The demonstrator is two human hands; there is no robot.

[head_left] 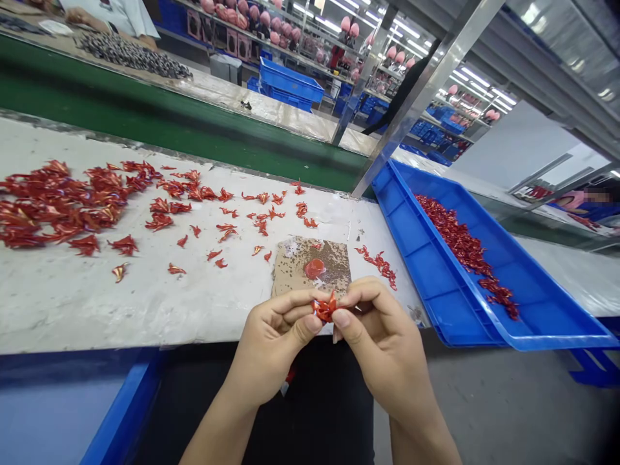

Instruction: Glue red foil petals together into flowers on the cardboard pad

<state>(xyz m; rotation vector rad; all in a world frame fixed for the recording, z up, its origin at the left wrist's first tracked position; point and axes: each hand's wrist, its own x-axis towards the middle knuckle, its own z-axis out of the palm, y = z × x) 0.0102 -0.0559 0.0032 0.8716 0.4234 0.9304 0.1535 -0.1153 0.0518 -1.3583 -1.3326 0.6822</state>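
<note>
Between my two hands, just over the table's front edge, is a small shiny red pointed piece (324, 310). My left hand (271, 342) pinches its left side between thumb and fingers. From the other side, the thumb and fingers of my right hand (382, 342) close on it too. Its exact kind is hard to make out. Right behind my hands lies a speckled brown cardboard square (285, 278) with a round red blob (314, 268) on it. Loose red pointed pieces (227, 229) are scattered to the left, thickening into a large pile (62, 200).
A blue crate (402, 239) holding many red pieces (455, 236) stands at the right. More red pieces (380, 263) lie beside the cardboard. A metal post (411, 103) rises behind. Across the green-sided conveyor (194, 119), a person (121, 16) sits by a dark heap of parts (130, 55).
</note>
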